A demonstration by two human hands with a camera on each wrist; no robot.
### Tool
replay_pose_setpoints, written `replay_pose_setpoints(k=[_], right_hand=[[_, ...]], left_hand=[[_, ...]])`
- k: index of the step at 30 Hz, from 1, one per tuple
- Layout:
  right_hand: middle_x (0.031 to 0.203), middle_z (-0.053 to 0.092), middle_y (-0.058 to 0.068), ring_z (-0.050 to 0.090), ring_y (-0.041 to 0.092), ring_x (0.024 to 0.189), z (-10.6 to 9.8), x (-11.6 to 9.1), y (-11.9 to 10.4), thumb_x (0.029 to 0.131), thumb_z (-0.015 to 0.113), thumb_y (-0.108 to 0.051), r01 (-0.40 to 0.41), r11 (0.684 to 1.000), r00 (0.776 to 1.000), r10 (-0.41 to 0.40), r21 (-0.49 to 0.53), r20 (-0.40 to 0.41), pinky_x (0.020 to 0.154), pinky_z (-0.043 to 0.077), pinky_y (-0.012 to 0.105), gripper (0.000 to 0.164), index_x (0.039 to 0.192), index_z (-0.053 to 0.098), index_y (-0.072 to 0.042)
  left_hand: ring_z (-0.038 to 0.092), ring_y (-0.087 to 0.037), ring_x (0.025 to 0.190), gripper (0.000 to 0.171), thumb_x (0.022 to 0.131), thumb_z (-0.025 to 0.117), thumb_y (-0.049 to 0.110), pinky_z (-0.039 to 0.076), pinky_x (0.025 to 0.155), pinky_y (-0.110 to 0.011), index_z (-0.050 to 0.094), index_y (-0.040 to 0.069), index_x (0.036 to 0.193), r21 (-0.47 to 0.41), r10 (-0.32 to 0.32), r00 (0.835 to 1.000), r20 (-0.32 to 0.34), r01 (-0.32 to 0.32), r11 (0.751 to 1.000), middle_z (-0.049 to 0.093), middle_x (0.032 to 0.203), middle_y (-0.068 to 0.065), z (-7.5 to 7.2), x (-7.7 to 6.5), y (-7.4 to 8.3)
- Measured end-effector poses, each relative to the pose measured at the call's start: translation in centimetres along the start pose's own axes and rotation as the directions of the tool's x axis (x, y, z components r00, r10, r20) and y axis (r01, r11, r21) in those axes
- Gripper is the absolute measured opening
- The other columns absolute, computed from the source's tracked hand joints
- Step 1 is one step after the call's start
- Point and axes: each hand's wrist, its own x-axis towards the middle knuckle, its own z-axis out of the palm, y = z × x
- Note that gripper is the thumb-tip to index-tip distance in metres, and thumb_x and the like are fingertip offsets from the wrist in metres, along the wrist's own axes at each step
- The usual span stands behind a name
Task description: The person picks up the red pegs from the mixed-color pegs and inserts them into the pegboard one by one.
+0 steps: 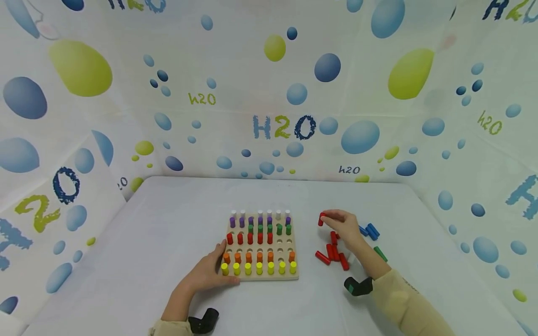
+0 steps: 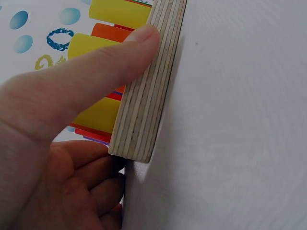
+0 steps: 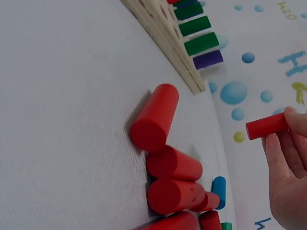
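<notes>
A wooden pegboard (image 1: 289, 250) stands on the white table, with rows of white, purple, green, red, orange and yellow pegs. The left hand (image 1: 205, 272) grips its near left corner. In the left wrist view the thumb presses the layered front edge (image 2: 141, 108) while curled fingers lie at the side. To the right of the board, the right hand (image 1: 345, 228) pinches a red peg (image 3: 266, 126) between thumb and fingertips, above the table. Loose red pegs (image 1: 330, 252) lie below that hand. Several holes at the right of the red row hold no peg.
Blue pegs (image 1: 372, 231) and a green peg (image 1: 380, 253) lie on the table beyond the right forearm. Black wrist devices (image 1: 358, 286) sit by both sleeves. A patterned cloth backdrop (image 1: 235, 154) rises behind and beside the table (image 1: 176, 210).
</notes>
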Motion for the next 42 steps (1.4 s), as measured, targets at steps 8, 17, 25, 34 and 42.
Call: replay_pose_setpoints(k=[8,17,25,34,42], right_hand=[[0.111,0.062,0.011,0.053,0.024,0.102,0.6,-0.2,-0.5,0.083,0.067,-0.031,0.017,1.000,1.000,-0.017,-0.001,0.003,0.091,0.046,0.039,0.041,0.115,0.061,-0.006],[0.107,0.064,0.008,0.056,0.023,0.101,2.0,-0.5,-1.0,0.082,0.069,-0.029,0.055,0.998,0.998,-0.055,0.003,0.037,0.090,0.047,0.036,0.036,0.111,0.063,-0.008],[0.106,0.065,0.009,0.059,0.020,0.096,3.7,-0.6,-1.7,0.084,0.067,-0.021,0.049,0.997,0.994,-0.055,0.062,0.091,0.090,0.047,0.031,0.032,0.111,0.063,-0.005],[0.104,0.065,0.007,0.059,0.020,0.097,5.4,-1.0,-2.1,0.082,0.069,-0.022,0.042,0.995,0.992,-0.053,0.088,0.117,0.089,0.047,0.033,0.030,0.108,0.065,-0.006],[0.103,0.065,0.006,0.060,0.020,0.097,6.5,-1.1,-2.0,0.082,0.069,-0.021,0.060,0.991,0.987,-0.077,0.120,0.144,0.088,0.048,0.033,0.027,0.105,0.066,-0.007]], left_hand=[[0.021,-0.041,0.133,0.112,0.060,0.082,0.044,0.021,0.103,-0.058,0.020,0.002,0.145,0.001,-0.011,1.000,-0.002,0.011,1.000,0.027,0.145,-0.023,0.0,-0.1,0.0],[0.019,-0.040,0.134,0.113,0.059,0.082,0.045,0.020,0.104,-0.057,0.020,0.004,0.145,-0.008,-0.014,1.000,-0.007,0.014,1.000,0.025,0.145,-0.023,0.1,0.2,-0.2],[0.019,-0.040,0.134,0.114,0.059,0.082,0.045,0.021,0.104,-0.056,0.020,0.005,0.145,-0.005,0.004,1.000,-0.011,-0.004,1.000,0.024,0.145,-0.024,0.2,0.4,-0.5],[0.018,-0.039,0.134,0.115,0.058,0.082,0.046,0.021,0.104,-0.056,0.020,0.005,0.145,-0.005,0.010,1.000,-0.017,-0.010,1.000,0.023,0.146,-0.023,0.4,0.6,-0.8],[0.018,-0.040,0.134,0.115,0.059,0.082,0.046,0.020,0.104,-0.056,0.019,0.004,0.145,-0.006,0.008,1.000,-0.007,-0.008,1.000,0.023,0.146,-0.024,0.2,0.4,-0.6]])
